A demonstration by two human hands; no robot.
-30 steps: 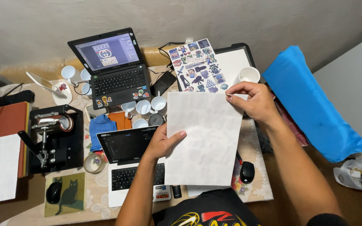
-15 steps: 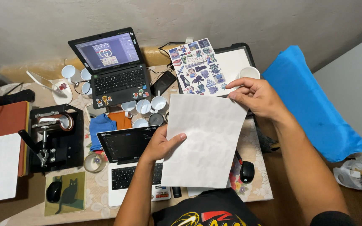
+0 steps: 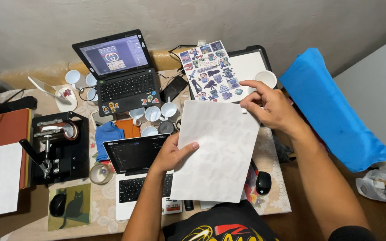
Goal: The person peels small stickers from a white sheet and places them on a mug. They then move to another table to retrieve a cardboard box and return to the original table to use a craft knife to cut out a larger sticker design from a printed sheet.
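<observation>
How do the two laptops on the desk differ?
The black laptop sits at the back with a bright design on its screen and stickers on its palm rest; the white laptop lies nearer, its screen dark, partly covered by the left hand holding the blank sheet. Both are open.

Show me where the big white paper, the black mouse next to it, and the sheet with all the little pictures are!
white paper [image 3: 217,151], head view, on the middle of the sheet.
black mouse [image 3: 263,182], head view, on its top.
sticker sheet [image 3: 211,71], head view, on its centre.
</observation>
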